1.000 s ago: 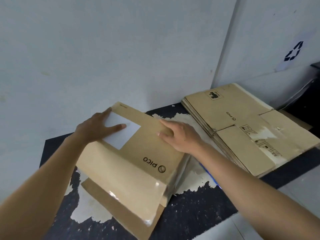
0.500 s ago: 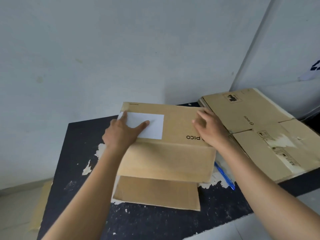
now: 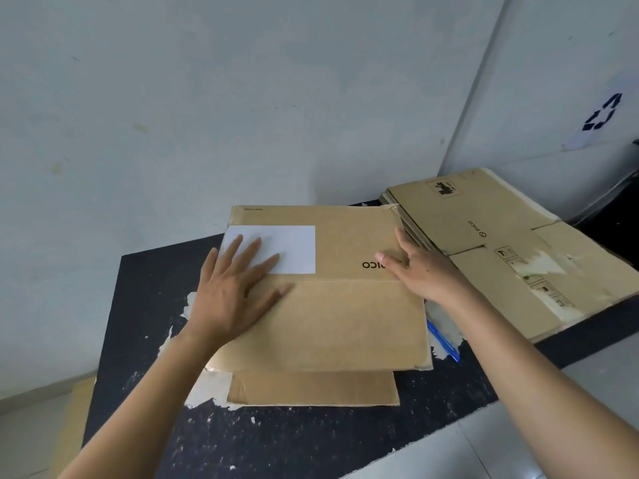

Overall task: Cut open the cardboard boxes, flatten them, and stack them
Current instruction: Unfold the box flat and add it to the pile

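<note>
A flattened brown cardboard box with a white label and a "PICO" print lies flat on the dark table. My left hand presses on its left part with spread straight fingers, partly over the label. My right hand rests flat on the box's right edge, covering part of the print. To the right lies a stack of flattened boxes, several layers thick. A blue cutter pokes out from under the box's right side.
The table's dark top is worn with white patches. Grey walls close in behind and at the right, where a recycling sign hangs. A piece of cardboard leans on the floor left of the table.
The box has gone from half-collapsed and tilted to lying flat. Both hands went from gripping its top edge to pressing flat on it with straight fingers.
</note>
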